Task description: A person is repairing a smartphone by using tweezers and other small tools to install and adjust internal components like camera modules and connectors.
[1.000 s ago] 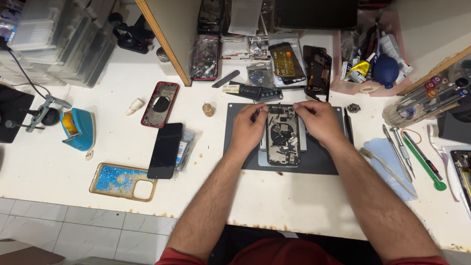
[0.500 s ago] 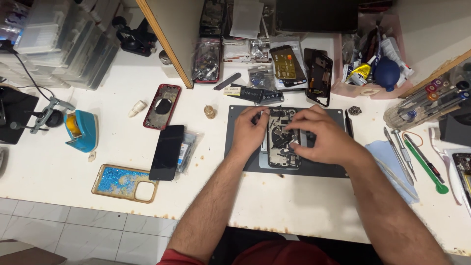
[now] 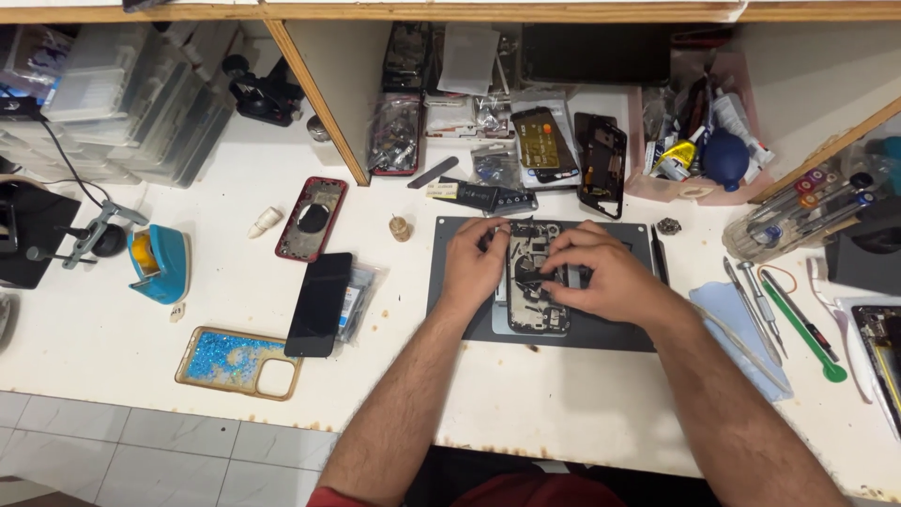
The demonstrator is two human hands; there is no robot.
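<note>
My left hand point(image 3: 474, 265) curled, fingertips pressing the opened phone point(image 3: 535, 291) at centre frame, my right hand point(image 3: 601, 277) half-closed, pinching a small part inside it, dark mat point(image 3: 450, 282) beneath

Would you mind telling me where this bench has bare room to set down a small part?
Bare white bench lies between the teal holder and the black phone, and along the front edge below the dark mat. The back shelf and the tools on the right are crowded.

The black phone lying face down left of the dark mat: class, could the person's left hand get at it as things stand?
Probably yes. The black phone lies flat on the white bench with nothing on top, and bare bench separates it from the left hand, which rests on the opened phone.
</note>
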